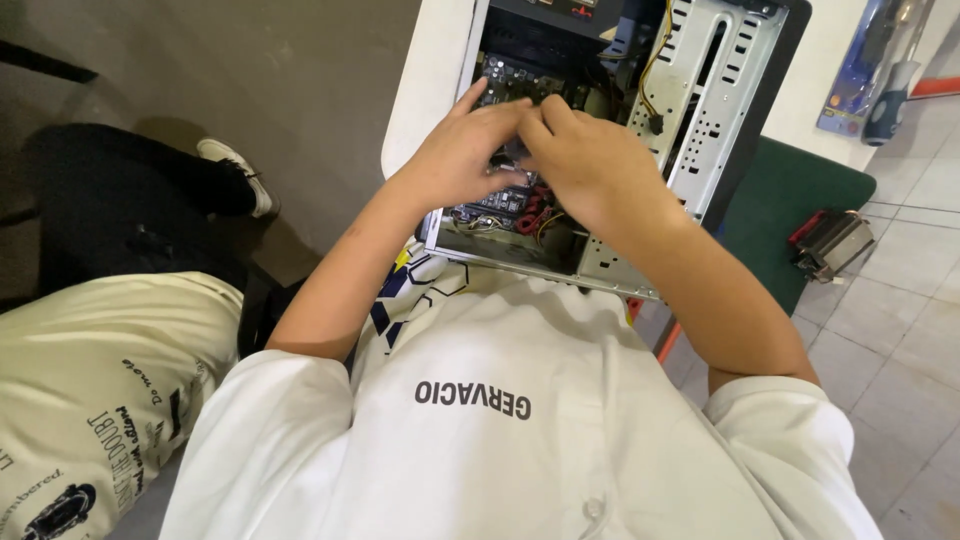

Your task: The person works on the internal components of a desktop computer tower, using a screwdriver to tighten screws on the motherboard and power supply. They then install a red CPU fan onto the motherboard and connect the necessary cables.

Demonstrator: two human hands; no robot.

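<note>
An open computer case [720, 90] lies on its side on a white table [430, 80], with a dark circuit board [505, 75] and red and yellow wires [535, 212] inside. My left hand [462, 150] and my right hand [585, 160] are both inside the case, over the board, fingertips meeting near the middle. The fingers are curled together over some small part that they hide. I cannot tell whether either hand grips anything.
Another person in pale printed trousers [90, 400] and a white shoe [238, 170] sits at my left. A green seat [790, 210] stands right of the case, a metal heatsink part [830, 243] on the tiled floor beyond it. A packaged screwdriver [880, 70] hangs top right.
</note>
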